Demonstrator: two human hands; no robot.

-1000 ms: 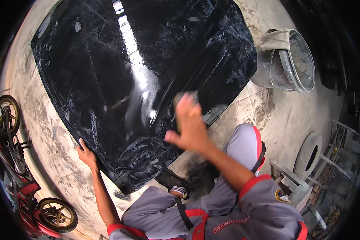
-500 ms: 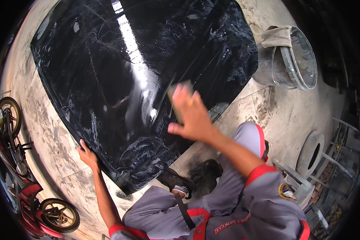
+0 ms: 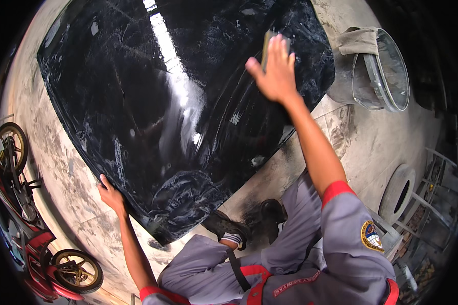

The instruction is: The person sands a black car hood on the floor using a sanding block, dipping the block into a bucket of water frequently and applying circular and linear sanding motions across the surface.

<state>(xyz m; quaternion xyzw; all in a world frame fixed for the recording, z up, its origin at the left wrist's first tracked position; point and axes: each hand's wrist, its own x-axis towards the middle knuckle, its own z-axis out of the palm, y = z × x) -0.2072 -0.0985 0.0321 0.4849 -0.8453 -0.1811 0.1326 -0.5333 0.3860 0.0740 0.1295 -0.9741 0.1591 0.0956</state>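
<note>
A large black car hood [image 3: 137, 107], glossy and smeared with whitish residue, fills the upper middle of the view. On its right part, my right hand [image 3: 279, 71] lies with fingers stretched over a thin, tan-grey sanding block [image 3: 265, 48]. The palm and fingers hide most of that block. At the hood's lower left edge, my left hand [image 3: 111, 195] grips the rim, thumb toward the top; its other fingers are partly hidden.
A grey bucket [image 3: 364, 81] stands to the right of the hood, a beige cloth [image 3: 359, 40] draped over its rim. Farther right are a tire [image 3: 396, 194] and a metal rack [image 3: 425, 203]. A red motorcycle [image 3: 35, 249] is at the left. My shoes [image 3: 229, 229] are near the hood's lower edge.
My right hand has slid up and to the right across the hood with the sanding block. My left hand has stayed at the rim.
</note>
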